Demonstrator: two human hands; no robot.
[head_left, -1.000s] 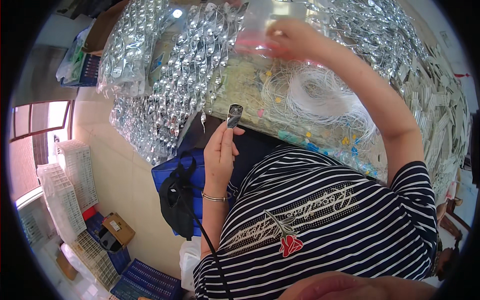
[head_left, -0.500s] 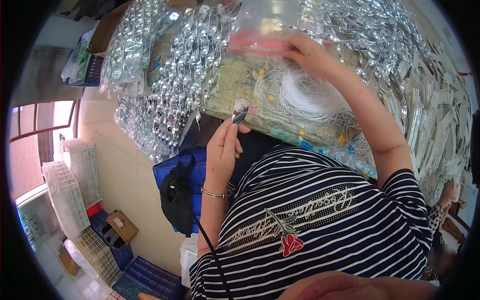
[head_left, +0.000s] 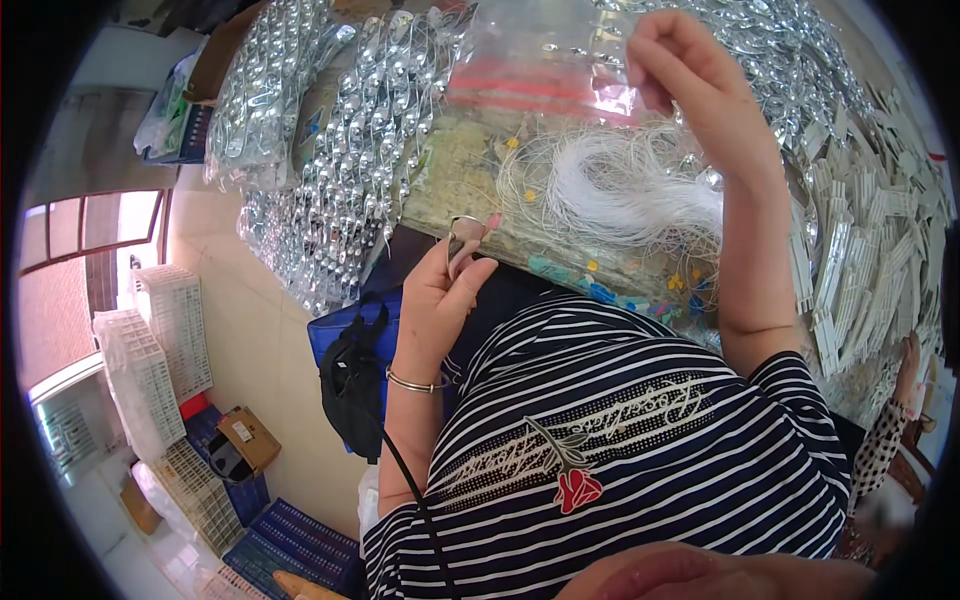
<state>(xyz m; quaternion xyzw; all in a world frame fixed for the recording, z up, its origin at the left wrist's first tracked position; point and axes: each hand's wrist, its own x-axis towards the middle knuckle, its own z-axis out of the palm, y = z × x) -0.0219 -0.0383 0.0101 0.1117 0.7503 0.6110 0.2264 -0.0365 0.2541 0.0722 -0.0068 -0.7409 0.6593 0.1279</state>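
Note:
In front of my body, my left hand (head_left: 440, 300) pinches a small shiny silver piece (head_left: 466, 230), mirror-like and rounded at its top edge, between thumb and fingers. My right hand (head_left: 705, 95) is raised over the far right of the table, fingers curled in and thumb pressed against them. Whatever those fingertips hold, if anything, is too small to make out. Left of them lies a clear plastic bag (head_left: 540, 45) with a red strip along its near edge. Below, a loose coil of white string (head_left: 610, 190) lies on the worn tabletop (head_left: 450, 165).
Strands of shiny silver pieces (head_left: 375, 130) hang over the table's left side. More silver strands (head_left: 760, 50) pile up at the far right, beside many flat whitish strips (head_left: 850, 250). Plastic crates (head_left: 170, 320) stand on the floor at left. Another person's spotted sleeve (head_left: 882, 440) shows at right.
My right hand has moved right and up, away from the bag's red strip. My left hand has shifted slightly left and turned, tilting the silver piece.

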